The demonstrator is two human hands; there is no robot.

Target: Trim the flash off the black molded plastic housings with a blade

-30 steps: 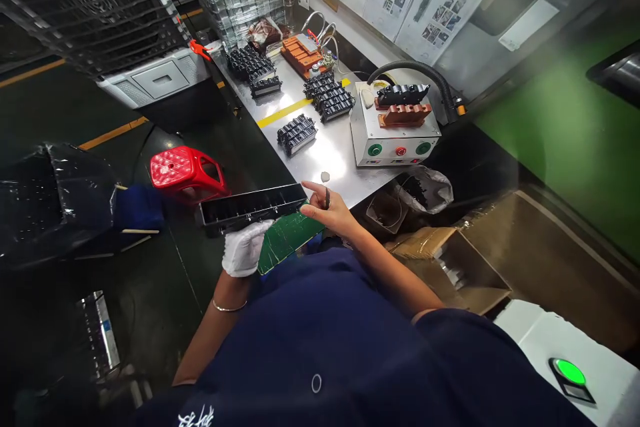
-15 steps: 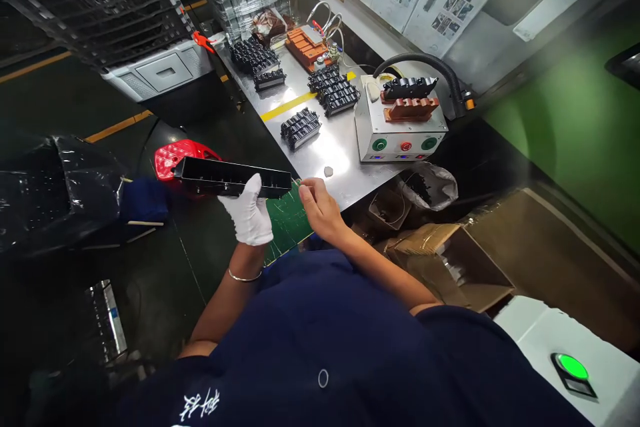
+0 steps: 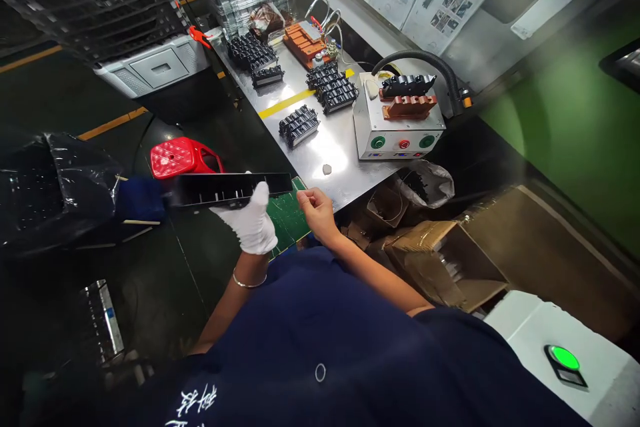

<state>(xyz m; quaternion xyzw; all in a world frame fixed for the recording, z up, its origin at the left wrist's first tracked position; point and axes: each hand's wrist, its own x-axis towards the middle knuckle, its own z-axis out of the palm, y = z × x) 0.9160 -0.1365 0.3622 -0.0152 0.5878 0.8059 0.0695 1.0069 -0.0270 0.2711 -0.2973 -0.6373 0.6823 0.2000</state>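
My left hand (image 3: 253,223), in a white glove, grips a long black plastic part (image 3: 230,188) from below, thumb on its near side. The part lies level across the view, its left end blurred. Just off its right end is my right hand (image 3: 317,213), bare, with thumb and forefinger pinched together; what they hold, if anything, is too small to tell. Beyond the hands, black ribbed parts (image 3: 299,125) stand in groups on the metal table (image 3: 345,180).
A white control box (image 3: 395,133) with an orange-brown fixture (image 3: 410,107) stands on the table's right side. Behind is an orange block (image 3: 304,43) with hoses. A red stool (image 3: 173,157) is at left; an open carton (image 3: 450,267) sits at lower right.
The black part has turned in my left hand, and the red stool shows more behind it. The gloved hand has shifted slightly right and down. My right hand has moved slightly down.
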